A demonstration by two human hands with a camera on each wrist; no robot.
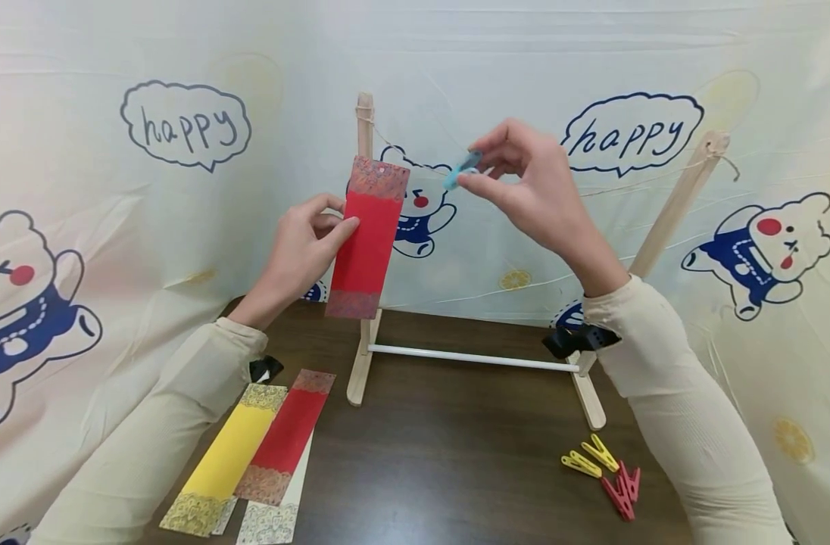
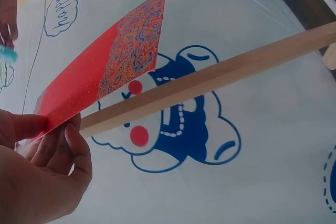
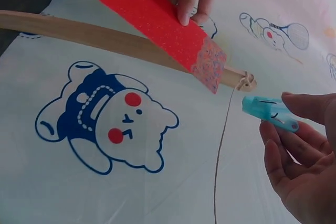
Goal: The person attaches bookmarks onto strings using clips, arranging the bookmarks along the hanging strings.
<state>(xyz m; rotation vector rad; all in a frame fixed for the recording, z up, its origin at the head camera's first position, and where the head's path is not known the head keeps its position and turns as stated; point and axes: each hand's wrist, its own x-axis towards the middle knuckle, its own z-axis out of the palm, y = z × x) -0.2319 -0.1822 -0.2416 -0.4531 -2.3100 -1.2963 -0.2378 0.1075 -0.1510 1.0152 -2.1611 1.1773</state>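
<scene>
My left hand (image 1: 301,244) pinches a red paper strip (image 1: 366,246) by its left edge, thumb in front and fingers behind. The strip has patterned bands at both ends and stands nearly upright before the left wooden post (image 1: 365,125). To the right, my right hand (image 1: 536,182) holds a light blue clothespin (image 3: 270,113) between thumb and fingers, apart from the strip. A thin string (image 3: 224,135) is tied at the top of the left post and runs across to the right wooden post (image 1: 674,204). Part of the string is hidden by the strip and the right hand.
A white rod (image 1: 469,357) joins the stand's feet on the dark table (image 1: 422,446). At front left lie a yellow strip (image 1: 227,454), another red strip (image 1: 285,435) and pale strips (image 1: 270,522). Yellow clothespins (image 1: 581,463) and red clothespins (image 1: 618,498) lie at front right. A printed sheet hangs behind.
</scene>
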